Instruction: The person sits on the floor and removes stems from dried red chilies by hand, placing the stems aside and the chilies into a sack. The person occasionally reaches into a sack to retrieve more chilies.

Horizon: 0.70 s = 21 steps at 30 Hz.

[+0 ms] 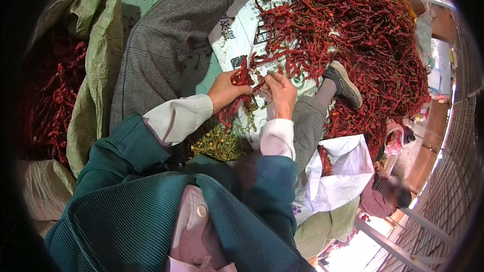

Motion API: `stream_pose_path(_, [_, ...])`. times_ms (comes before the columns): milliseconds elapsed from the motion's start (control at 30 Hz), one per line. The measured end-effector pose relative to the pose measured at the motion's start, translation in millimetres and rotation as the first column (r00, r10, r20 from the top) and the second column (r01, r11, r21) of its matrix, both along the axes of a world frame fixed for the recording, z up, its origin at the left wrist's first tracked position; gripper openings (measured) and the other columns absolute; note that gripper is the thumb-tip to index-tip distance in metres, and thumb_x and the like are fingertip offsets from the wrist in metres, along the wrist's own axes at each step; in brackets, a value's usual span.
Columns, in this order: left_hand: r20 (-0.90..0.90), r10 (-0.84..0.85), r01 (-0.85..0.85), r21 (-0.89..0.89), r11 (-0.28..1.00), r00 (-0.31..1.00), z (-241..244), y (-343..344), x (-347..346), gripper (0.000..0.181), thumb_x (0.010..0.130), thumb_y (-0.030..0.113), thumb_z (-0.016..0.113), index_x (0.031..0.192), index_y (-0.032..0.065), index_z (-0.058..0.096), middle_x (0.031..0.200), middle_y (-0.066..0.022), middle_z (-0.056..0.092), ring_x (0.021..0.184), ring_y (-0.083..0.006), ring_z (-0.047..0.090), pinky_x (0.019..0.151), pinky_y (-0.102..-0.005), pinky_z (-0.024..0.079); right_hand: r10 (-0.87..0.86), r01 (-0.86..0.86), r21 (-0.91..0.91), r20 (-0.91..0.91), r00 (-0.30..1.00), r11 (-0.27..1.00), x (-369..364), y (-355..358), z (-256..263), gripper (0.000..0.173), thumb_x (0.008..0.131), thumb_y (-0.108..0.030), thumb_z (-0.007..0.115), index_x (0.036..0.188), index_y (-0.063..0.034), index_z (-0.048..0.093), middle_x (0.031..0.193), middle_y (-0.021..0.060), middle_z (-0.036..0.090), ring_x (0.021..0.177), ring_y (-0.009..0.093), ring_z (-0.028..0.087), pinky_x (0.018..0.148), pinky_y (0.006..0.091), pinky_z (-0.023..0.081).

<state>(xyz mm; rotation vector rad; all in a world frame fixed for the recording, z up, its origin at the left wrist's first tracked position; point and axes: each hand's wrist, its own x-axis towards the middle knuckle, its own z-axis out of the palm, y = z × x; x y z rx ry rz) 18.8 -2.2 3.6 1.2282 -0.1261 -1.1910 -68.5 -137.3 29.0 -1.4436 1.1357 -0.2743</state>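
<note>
My left hand (228, 91) is closed around a bunch of dried red chili peppers (242, 77), whose tips hang down past the fingers. Close beside it, my right hand (281, 92) pinches the stem end of a chili at the bunch's right side. Some green-brown stems (249, 115) dangle below, between the two hands. Under my forearms lies a heap of plucked chili stems (217, 142). White woven plastic sacking (236, 41) with printed writing is spread beneath the hands.
A large pile of red chilies (363, 41) covers the right side, against my shoe (343, 83). At left stands a pale green woven sack (99, 45) holding chilies (60, 94). A white sack (346, 185) with chilies inside gapes at lower right. Another person (378, 196) sits beyond it.
</note>
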Motion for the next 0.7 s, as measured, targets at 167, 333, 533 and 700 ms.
stream_pose_path(167, [-0.126, -0.057, 0.038, -0.146, 0.989, 0.990, -3, 3, -3, 0.031, 0.066, 0.001, 0.067, 0.096, -0.0001, 0.059, 0.089, -0.0053, 0.064, 0.080, -0.0108, 0.058, 0.075, -0.0254, 0.045, 0.087, -0.087, -0.011, 0.010, 0.996, 0.996, -9, 25, 14, 0.022, 0.079, -0.008, 0.061, 0.096, 0.0054, 0.056, 0.074, 0.0059, 0.061, 0.056, 0.008, 0.053, 0.050, 0.0184, 0.040])
stream_pose_path(333, [0.139, -0.222, 0.242, -0.156, 0.958, 0.965, -4, 6, -1, 0.026, 0.067, 0.012, 0.071, 0.089, 0.0020, 0.062, 0.078, -0.0052, 0.064, 0.071, -0.0118, 0.058, 0.068, -0.0264, 0.046, 0.218, -0.218, 0.008, 0.013, 0.976, 0.976, -29, 26, 26, 0.015, 0.080, -0.008, 0.060, 0.089, 0.0045, 0.058, 0.074, 0.0075, 0.062, 0.058, 0.008, 0.055, 0.052, 0.0192, 0.043])
stream_pose_path(533, [0.484, -0.396, 0.419, 0.065, 0.906, 0.780, -15, 4, -9, 0.019, 0.069, 0.010, 0.067, 0.084, 0.0003, 0.062, 0.069, -0.0038, 0.062, 0.063, -0.0097, 0.055, 0.059, -0.0253, 0.045, 0.303, -0.290, -0.725, -0.117, 0.946, 0.624, -47, 53, 13, 0.008, 0.072, -0.002, 0.061, 0.080, -0.0003, 0.062, 0.083, 0.0112, 0.062, 0.071, 0.023, 0.061, 0.063, 0.0278, 0.048])
stream_pose_path(700, [-0.150, -0.304, 0.298, -0.066, 0.952, 0.941, -1, 12, -18, 0.019, 0.069, 0.007, 0.067, 0.085, -0.0002, 0.061, 0.074, -0.0069, 0.062, 0.063, -0.0124, 0.057, 0.061, -0.0260, 0.046, -0.043, 0.055, -0.869, 0.039, 0.998, 0.492, -35, 47, 22, 0.006, 0.075, -0.001, 0.058, 0.080, -0.0013, 0.062, 0.083, 0.0090, 0.063, 0.067, 0.018, 0.060, 0.059, 0.0261, 0.047])
